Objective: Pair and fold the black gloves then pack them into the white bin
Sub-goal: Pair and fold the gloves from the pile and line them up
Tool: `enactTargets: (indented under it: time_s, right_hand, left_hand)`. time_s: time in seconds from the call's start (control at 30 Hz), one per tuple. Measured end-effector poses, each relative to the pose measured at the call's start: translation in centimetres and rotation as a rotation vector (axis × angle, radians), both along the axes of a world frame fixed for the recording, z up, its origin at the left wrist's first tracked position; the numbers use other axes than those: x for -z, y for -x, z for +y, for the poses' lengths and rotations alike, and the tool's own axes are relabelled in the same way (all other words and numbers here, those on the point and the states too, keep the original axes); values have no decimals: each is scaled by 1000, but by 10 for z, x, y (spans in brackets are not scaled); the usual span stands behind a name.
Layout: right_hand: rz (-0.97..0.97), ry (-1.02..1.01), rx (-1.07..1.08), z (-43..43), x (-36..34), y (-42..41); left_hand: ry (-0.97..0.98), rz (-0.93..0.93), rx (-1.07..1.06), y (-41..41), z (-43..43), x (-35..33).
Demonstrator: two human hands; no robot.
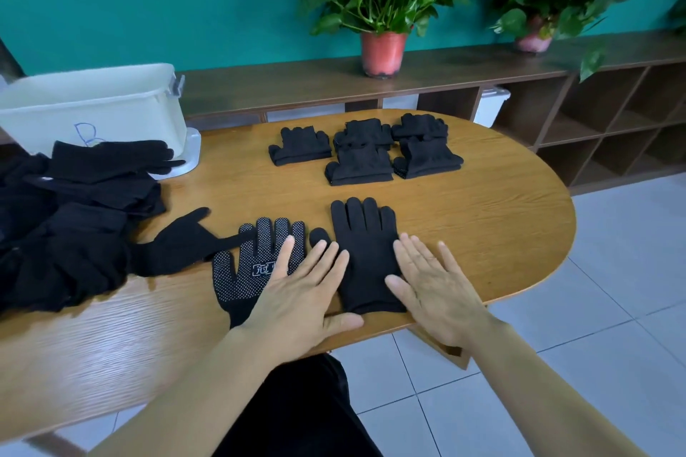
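At far left the white plastic bin stands beyond a heap of loose black gloves. The left hand lies flat on the dot-palmed black knit glove. The right hand presses the plain black knit glove (neither hand grips anything). Sliding them together could bunch the knit, or drag along the stray black glove touching the dotted one.

dotted glove flat, dots up | plain glove flat, just beside | white bin back-left
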State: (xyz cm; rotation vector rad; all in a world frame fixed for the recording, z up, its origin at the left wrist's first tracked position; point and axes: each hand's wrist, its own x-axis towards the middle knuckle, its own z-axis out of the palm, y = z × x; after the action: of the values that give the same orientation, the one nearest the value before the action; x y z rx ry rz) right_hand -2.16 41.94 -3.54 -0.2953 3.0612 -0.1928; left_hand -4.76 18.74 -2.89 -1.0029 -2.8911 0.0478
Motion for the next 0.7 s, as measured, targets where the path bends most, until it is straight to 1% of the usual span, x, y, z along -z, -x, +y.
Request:
enactTargets:
  time_s: [0.07, 0.13, 0.23, 0.3, 0.4, 0.57, 0.63, 0.7]
  right_hand:
    - [27, 49, 21, 5, -1, -3]
    - [94, 61, -33, 3, -2, -8]
    - [195, 64, -140, -2, 5, -13]
    - [267, 73, -180, -4, 12, -15]
    - [314, 82, -208, -5, 17, -14]
    - [394, 205, -169, -7, 13, -4]
    - [423, 272, -156, -9, 15, 2]
    - [469, 339, -147, -8, 19, 7]
  left_hand:
    - [-133, 37, 90, -3, 0, -8]
    - [-272, 96, 157, -4, 2, -6]
    - [-412, 31, 195, -4, 4, -3]
    - [-427, 51, 202, -4, 6, 1]
    - [-451, 108, 200, -5, 9, 5]
    - [-630, 190, 120, -4, 13, 11]
    - [-635, 179, 127, -4, 12, 12]
    - [-622, 97, 136, -6, 8, 8]
